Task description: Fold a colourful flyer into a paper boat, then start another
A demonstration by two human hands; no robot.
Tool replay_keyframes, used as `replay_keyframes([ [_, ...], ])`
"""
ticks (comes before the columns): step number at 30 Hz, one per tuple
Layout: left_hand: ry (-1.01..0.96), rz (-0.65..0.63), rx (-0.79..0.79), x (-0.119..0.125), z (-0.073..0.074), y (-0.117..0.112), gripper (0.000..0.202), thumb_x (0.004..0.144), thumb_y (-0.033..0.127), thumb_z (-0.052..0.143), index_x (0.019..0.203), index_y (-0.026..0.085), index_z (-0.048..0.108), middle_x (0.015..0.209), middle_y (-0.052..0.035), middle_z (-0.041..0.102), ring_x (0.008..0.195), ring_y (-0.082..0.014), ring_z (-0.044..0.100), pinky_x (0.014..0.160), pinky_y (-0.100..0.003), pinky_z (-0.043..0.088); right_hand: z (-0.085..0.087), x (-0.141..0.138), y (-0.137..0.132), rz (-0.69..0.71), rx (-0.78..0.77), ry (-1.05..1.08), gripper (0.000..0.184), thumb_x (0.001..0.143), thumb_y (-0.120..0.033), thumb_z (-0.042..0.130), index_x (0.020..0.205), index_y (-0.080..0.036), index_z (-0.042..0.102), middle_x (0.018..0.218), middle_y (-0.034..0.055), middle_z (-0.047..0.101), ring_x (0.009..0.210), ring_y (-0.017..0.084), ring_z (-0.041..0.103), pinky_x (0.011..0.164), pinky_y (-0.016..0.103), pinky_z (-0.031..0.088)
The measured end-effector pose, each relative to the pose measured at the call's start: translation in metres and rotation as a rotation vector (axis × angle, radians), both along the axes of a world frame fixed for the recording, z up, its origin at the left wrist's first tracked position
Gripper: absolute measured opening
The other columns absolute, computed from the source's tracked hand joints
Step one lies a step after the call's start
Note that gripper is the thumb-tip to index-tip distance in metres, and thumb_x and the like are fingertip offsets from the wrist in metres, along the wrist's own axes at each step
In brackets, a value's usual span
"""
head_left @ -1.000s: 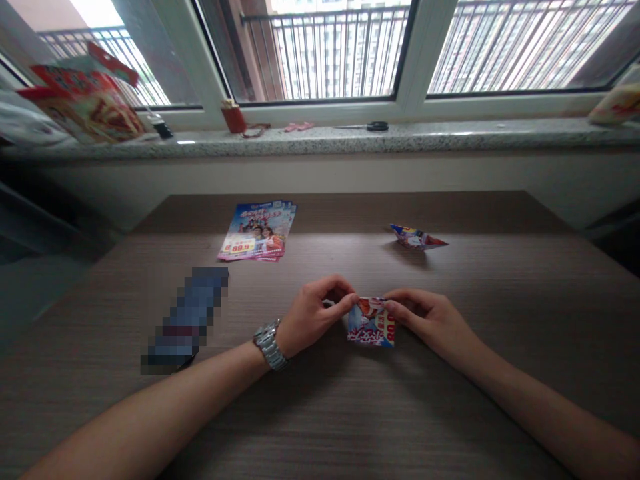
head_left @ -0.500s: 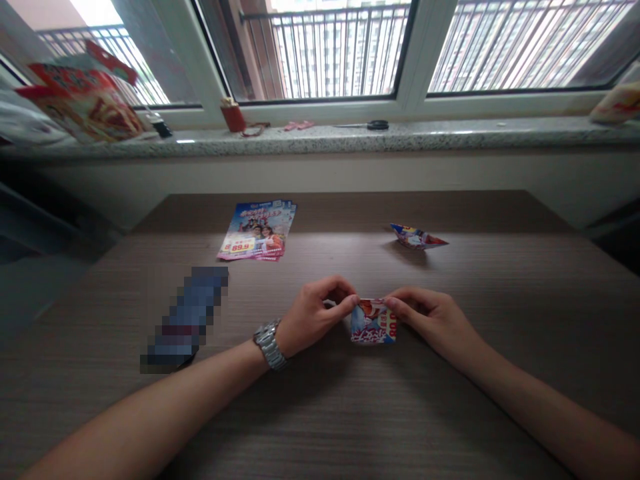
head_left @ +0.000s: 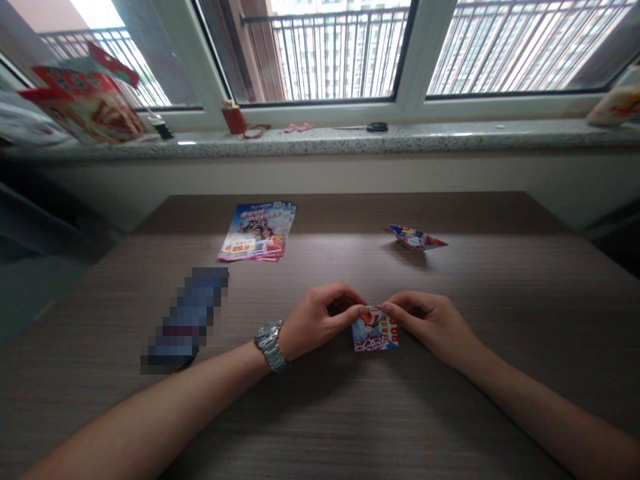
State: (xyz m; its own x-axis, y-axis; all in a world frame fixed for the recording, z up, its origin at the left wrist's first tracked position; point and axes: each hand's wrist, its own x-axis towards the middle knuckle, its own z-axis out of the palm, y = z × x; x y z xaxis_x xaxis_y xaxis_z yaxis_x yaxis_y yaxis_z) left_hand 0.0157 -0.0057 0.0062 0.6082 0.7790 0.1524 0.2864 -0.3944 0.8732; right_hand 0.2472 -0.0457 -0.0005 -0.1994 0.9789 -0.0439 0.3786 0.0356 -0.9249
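A small folded paper flyer (head_left: pixel 376 333), printed in blue, red and white, is between my two hands just above or on the table. My left hand (head_left: pixel 325 317), with a metal watch at the wrist, pinches its upper left edge between thumb and fingers. At the upper right edge, my right hand (head_left: pixel 427 320) pinches the same paper. Both sets of fingertips lie close together along the top edge, and the fingers behind the paper are partly hidden. Farther back on the right rests a folded paper boat-like shape (head_left: pixel 417 239) of similar print.
A stack of flyers (head_left: pixel 257 233) lies at the back left of the wooden table (head_left: pixel 310 413). Nearer to my left forearm is a blurred-out dark oblong object (head_left: pixel 187 320). Scissors (head_left: pixel 376 127), a red container (head_left: pixel 233 117) and a red food bag (head_left: pixel 90 107) stand or lie on the windowsill.
My left hand has slid right along the paper's top edge, closer to my right hand. The folded paper has shifted slightly toward me.
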Motion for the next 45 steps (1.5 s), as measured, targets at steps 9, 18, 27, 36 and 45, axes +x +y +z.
replay_keyframes([
  [9, 0.056, -0.017, -0.012, -0.0016, 0.0005, 0.0029, 0.019, 0.096, 0.029, 0.061, 0.092, 0.014, 0.072, 0.088, -0.0041, 0.074, 0.08, -0.0139, 0.065, 0.075, -0.024, 0.047, -0.0009, -0.0003, 0.0008, 0.067, -0.043, 0.049, 0.036, 0.093, -0.05, 0.059, 0.091, -0.018, 0.077, 0.08, 0.0036, 0.076, 0.073, 0.019, 0.068, 0.066, 0.027, 0.052],
  [18, 0.047, -0.05, -0.011, -0.0028, 0.0025, 0.0048, 0.022, 0.099, 0.031, 0.058, 0.093, 0.015, 0.072, 0.091, -0.0047, 0.075, 0.083, -0.0146, 0.066, 0.076, -0.024, 0.048, -0.0063, 0.0039, 0.0015, 0.109, -0.073, 0.068, 0.043, 0.097, -0.055, 0.049, 0.098, -0.019, 0.074, 0.087, 0.0051, 0.075, 0.081, 0.021, 0.07, 0.073, 0.031, 0.056],
  [27, 0.034, -0.02, -0.013, -0.0011, -0.0003, 0.0037, 0.019, 0.098, 0.029, 0.06, 0.093, 0.015, 0.072, 0.091, -0.0042, 0.075, 0.082, -0.0138, 0.066, 0.076, -0.023, 0.047, -0.0038, -0.0012, 0.0016, 0.076, -0.065, 0.104, 0.034, 0.09, -0.052, 0.063, 0.095, -0.02, 0.073, 0.087, 0.0043, 0.077, 0.079, 0.02, 0.071, 0.07, 0.03, 0.056],
  [36, 0.038, -0.079, 0.065, -0.0031, 0.0005, 0.0053, 0.019, 0.1, 0.028, 0.058, 0.096, 0.017, 0.072, 0.093, -0.0036, 0.074, 0.085, -0.0142, 0.065, 0.08, -0.024, 0.047, -0.0013, -0.0023, -0.0002, 0.089, 0.029, 0.031, 0.029, 0.094, -0.046, 0.059, 0.092, -0.02, 0.074, 0.081, 0.0035, 0.076, 0.073, 0.019, 0.068, 0.066, 0.028, 0.052],
  [45, 0.089, -0.055, 0.112, -0.0038, -0.0056, 0.0101, 0.018, 0.099, 0.028, 0.058, 0.096, 0.017, 0.071, 0.092, -0.004, 0.073, 0.085, -0.0146, 0.065, 0.079, -0.024, 0.048, -0.0064, 0.0012, 0.0021, 0.086, 0.296, -0.183, 0.023, 0.097, -0.034, 0.058, 0.113, -0.023, 0.071, 0.103, 0.0068, 0.076, 0.09, 0.022, 0.07, 0.079, 0.034, 0.054],
])
